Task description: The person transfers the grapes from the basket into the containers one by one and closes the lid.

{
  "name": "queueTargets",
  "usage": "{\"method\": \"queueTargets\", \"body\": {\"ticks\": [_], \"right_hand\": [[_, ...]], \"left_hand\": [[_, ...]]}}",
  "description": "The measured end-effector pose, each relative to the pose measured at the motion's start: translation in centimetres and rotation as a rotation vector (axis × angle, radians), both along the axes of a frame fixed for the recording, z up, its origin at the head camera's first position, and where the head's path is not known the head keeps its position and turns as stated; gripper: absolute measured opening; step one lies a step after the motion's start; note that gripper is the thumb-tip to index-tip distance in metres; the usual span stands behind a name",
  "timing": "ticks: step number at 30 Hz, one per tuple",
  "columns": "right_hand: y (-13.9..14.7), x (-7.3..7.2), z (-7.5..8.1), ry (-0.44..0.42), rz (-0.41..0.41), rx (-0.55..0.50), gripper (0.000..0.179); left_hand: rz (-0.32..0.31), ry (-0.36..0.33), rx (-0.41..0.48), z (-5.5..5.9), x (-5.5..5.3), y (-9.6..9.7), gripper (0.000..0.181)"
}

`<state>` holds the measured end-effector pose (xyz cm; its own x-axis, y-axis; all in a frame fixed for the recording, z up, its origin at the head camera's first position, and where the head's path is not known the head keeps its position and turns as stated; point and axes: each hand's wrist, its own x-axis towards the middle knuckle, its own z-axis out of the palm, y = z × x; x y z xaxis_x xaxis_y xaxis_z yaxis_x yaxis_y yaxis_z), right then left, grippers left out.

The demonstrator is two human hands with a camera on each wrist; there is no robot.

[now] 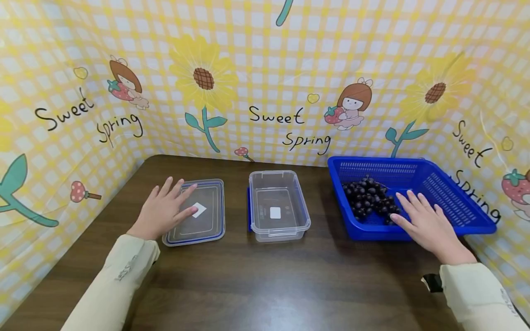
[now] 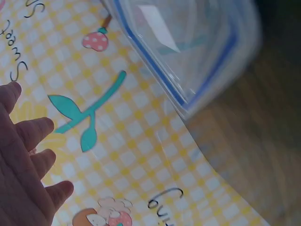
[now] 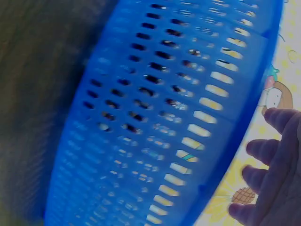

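My left hand (image 1: 163,209) is held with fingers spread over the left part of a clear square lid (image 1: 209,225) with a blue seal and a white label. Whether it touches the lid, I cannot tell. In the left wrist view the fingers (image 2: 35,134) are apart and hold nothing. My right hand (image 1: 430,227) spreads its fingers by the front rim of a blue plastic basket (image 1: 418,164). A bunch of dark grapes (image 1: 366,197) lies in the basket's left part. From the right wrist, the slotted basket wall (image 3: 225,99) shows beside the extended fingers (image 3: 263,150).
Between the lid and the basket stands a clear rectangular container (image 1: 279,227), lidless, with a white label inside and a blue strip along its left side. All rest on a brown wooden table (image 1: 248,285). A yellow checked cloth (image 1: 265,69) encloses the back and sides.
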<state>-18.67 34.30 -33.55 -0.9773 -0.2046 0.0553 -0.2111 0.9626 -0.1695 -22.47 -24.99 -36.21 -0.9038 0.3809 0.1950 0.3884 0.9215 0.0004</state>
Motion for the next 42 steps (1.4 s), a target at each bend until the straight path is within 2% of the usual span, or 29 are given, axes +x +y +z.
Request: {"method": "queueTargets", "body": {"ticks": [5,9,11,17,21,25,32,42], "right_hand": [[-0.4,-0.9,1.6,-0.092,0.021,-0.076,0.075],[-0.7,-1.6,3.1,-0.176,0.026,-0.142,0.072],[-1.0,-2.0,3.7,-0.179,0.029,-0.166,0.070],[-1.9,-3.5,5.0,-0.084,0.069,-0.186,0.056],[-2.3,-4.5,5.5,-0.116,0.094,-0.206,0.055],[-2.7,-5.3,5.7,-0.205,0.093,-0.257,0.061],[-3.0,-7.1,6.1,-0.381,0.042,-0.357,0.070],[-4.0,-9.5,6.0,-0.487,0.012,-0.336,0.073]], "left_hand": [[-0.066,-0.058,0.067,0.3,-0.8,1.7,0.065],[-0.124,-0.083,0.128,0.3,-1.9,3.8,0.065],[-0.145,-0.106,0.142,0.2,-2.5,4.9,0.066],[-0.198,-0.154,0.049,-0.4,-4.6,7.8,0.067],[-0.194,-0.157,0.013,-0.9,-5.5,8.8,0.065],[-0.191,-0.165,0.003,-1.2,-5.8,9.4,0.065],[-0.199,-0.172,-0.003,-1.7,-6.3,10.7,0.066],[-0.229,-0.210,-0.008,-1.9,-6.3,11.8,0.064]]}}
